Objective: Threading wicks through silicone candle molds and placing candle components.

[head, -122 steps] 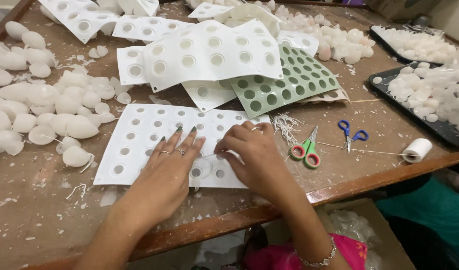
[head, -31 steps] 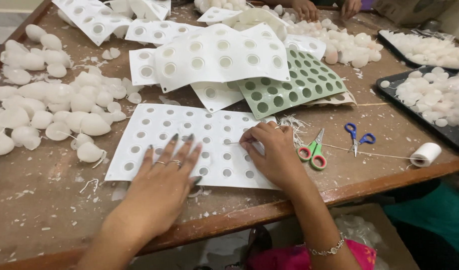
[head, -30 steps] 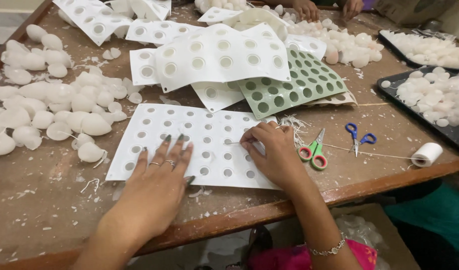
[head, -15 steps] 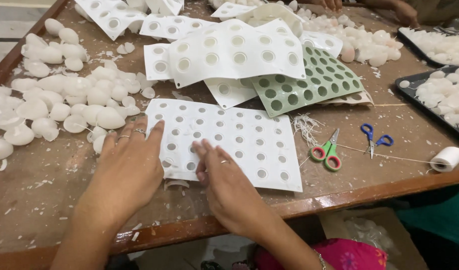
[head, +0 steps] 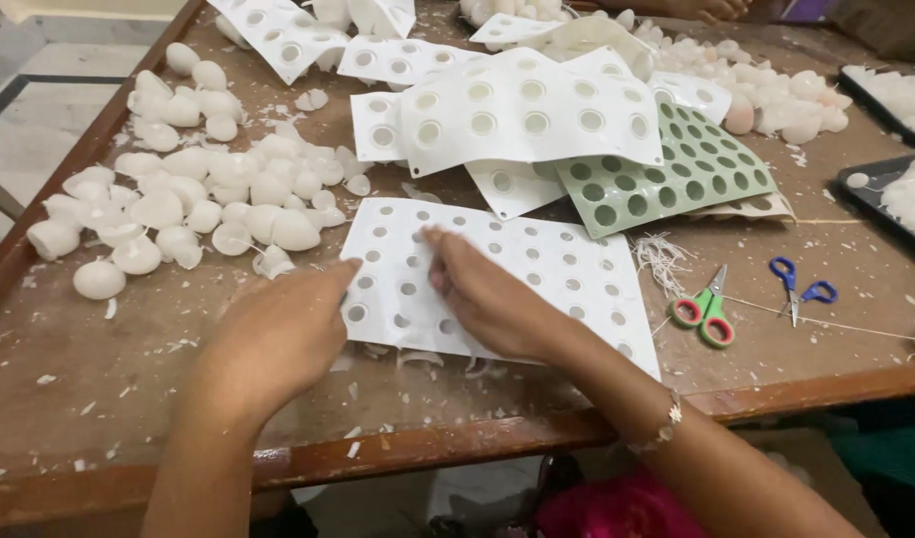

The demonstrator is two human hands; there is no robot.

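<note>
A white flexible mould sheet [head: 537, 269] with rows of round holes lies flat near the table's front edge. My left hand [head: 273, 334] rests at its left edge, fingertips touching the sheet. My right hand [head: 487, 299] lies on the sheet's left part, fingers pressed down on the holes; a bracelet is on that wrist. Neither hand holds anything I can see. Thin white scraps [head: 418, 359] lie under the sheet's front edge.
A heap of white dome-shaped pieces [head: 188, 199] lies at the left. More white mould sheets [head: 527, 105] and a green one [head: 677, 179] overlap behind. Green-handled scissors [head: 707, 314], blue-handled scissors [head: 796, 294] and a taut thread [head: 836, 324] are at the right. Dark trays [head: 896, 179] stand far right.
Both hands have shifted from the sheet's right and middle to its left end. My left hand now sits at the left edge; my right hand crossed over to the left part.
</note>
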